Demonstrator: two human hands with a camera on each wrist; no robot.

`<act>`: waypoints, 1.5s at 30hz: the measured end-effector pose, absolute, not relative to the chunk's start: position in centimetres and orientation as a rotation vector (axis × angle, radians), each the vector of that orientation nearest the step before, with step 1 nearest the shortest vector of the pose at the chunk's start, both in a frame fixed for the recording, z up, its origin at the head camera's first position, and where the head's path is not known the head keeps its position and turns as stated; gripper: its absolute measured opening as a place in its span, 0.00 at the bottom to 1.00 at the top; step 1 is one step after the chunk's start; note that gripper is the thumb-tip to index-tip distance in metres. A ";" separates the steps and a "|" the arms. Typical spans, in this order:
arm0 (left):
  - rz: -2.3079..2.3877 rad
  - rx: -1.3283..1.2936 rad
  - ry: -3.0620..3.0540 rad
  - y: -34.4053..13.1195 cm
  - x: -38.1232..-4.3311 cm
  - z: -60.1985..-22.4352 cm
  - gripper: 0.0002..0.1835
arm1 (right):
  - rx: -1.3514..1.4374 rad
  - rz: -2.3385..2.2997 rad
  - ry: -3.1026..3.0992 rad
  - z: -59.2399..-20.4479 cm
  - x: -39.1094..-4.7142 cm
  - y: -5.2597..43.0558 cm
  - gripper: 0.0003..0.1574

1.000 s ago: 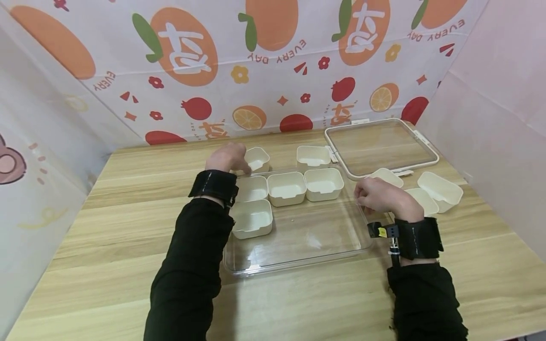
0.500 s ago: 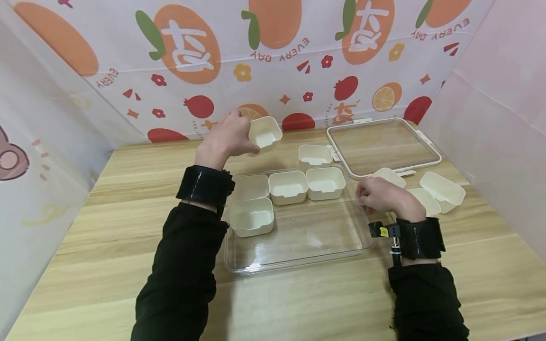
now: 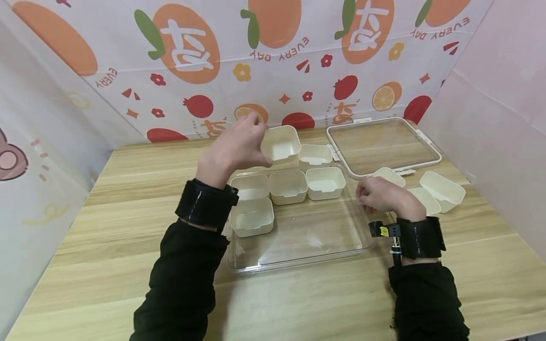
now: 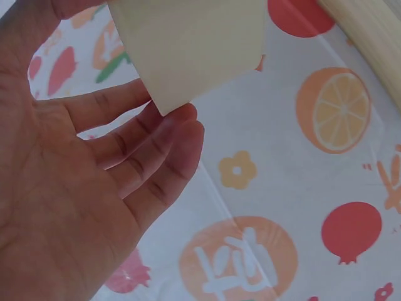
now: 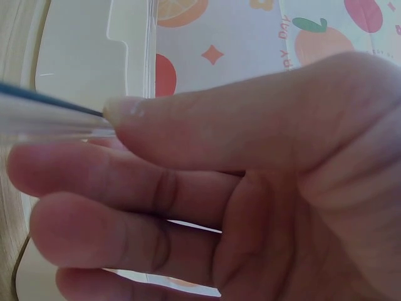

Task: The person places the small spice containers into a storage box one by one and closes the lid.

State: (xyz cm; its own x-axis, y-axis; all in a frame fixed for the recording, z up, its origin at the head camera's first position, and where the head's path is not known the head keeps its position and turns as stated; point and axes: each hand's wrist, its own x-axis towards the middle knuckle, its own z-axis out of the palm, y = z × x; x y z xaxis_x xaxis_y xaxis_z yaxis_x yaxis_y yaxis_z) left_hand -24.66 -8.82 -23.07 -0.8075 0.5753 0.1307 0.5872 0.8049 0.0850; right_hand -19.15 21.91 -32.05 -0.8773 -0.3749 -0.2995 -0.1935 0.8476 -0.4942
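Soft, even brightness, white glare inside the clear plastic tray (image 3: 298, 237), faint shadow on the table (image 3: 298, 303) before it.

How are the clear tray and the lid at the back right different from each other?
The clear tray is colorless along its edges, while the lid has a white border with white clips. The tray holds four cream bins; the lid holds none. The tray's edge is pinched by the right hand, whereas no hand touches the lid. Both are see-through and roughly rectangular with rounded corners.
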 end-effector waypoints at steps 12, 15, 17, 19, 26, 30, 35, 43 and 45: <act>-0.176 -1.031 -2.886 -8.0 -22.6 -23.3 0.24 | -0.435 -0.658 2.637 -32.2 -19.3 22.0 0.03; -0.184 -1.029 -2.891 -8.1 -22.2 -23.6 0.25 | -0.437 -0.659 2.637 -32.2 -19.3 22.0 0.03; -0.186 -1.022 -2.895 -8.1 -21.9 -23.8 0.27 | -0.436 -0.657 2.637 -32.2 -19.4 22.0 0.04; -0.194 -1.019 -2.899 -8.1 -21.5 -24.1 0.28 | -0.437 -0.660 2.634 -32.2 -19.4 22.0 0.04; -0.257 -1.020 -2.854 -8.2 -20.3 -25.1 0.30 | -0.459 -0.651 2.641 -32.1 -19.5 22.1 0.04; -0.294 -1.019 -2.845 -8.4 -19.6 -25.6 0.32 | -0.449 -0.657 2.639 -32.1 -19.5 22.0 0.04; -0.286 -0.990 -2.869 -8.5 -19.0 -25.9 0.31 | -0.451 -0.663 2.638 -32.1 -19.4 21.9 0.04; -0.317 -1.009 -2.853 -8.5 -18.3 -25.9 0.27 | -0.481 -0.668 2.653 -32.4 -19.4 22.2 0.03; -0.323 -1.036 -2.859 -8.4 -18.0 -25.9 0.27 | -0.490 -0.669 2.653 -32.5 -19.4 22.2 0.03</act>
State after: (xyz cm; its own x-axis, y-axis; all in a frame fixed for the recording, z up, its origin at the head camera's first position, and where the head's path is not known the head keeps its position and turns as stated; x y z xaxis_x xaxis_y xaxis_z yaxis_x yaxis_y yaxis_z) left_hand -18.04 -8.42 -25.91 -0.7673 0.6237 0.1493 0.6413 0.7485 0.1689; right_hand -19.44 22.15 -32.45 -0.8751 -0.4106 -0.2560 -0.2400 0.8277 -0.5072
